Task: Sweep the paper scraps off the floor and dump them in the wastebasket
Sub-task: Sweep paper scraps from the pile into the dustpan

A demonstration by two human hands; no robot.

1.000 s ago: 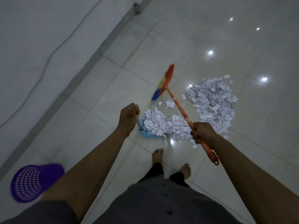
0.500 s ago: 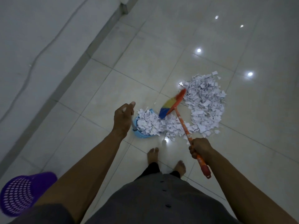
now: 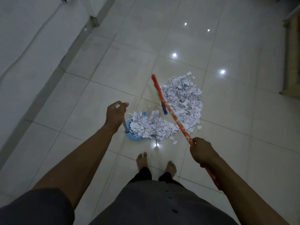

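A big heap of white paper scraps lies on the tiled floor ahead of my feet. A blue dustpan stands at its near left end, heaped with scraps. My left hand grips the top of the dustpan's upright grey handle. My right hand is closed on the orange broom handle. The broom's orange head sits at the heap's left edge, its bristles blurred. The wastebasket is out of view.
A white wall with a grey skirting runs along the left. A wooden door frame or furniture edge stands at the far right. My bare feet are just behind the dustpan. Ceiling lights reflect on the glossy tiles.
The broom head swung from the pile's middle out to its far left edge. The view shifted, and the purple wastebasket at the lower left has left the frame. The dustpan stayed put.
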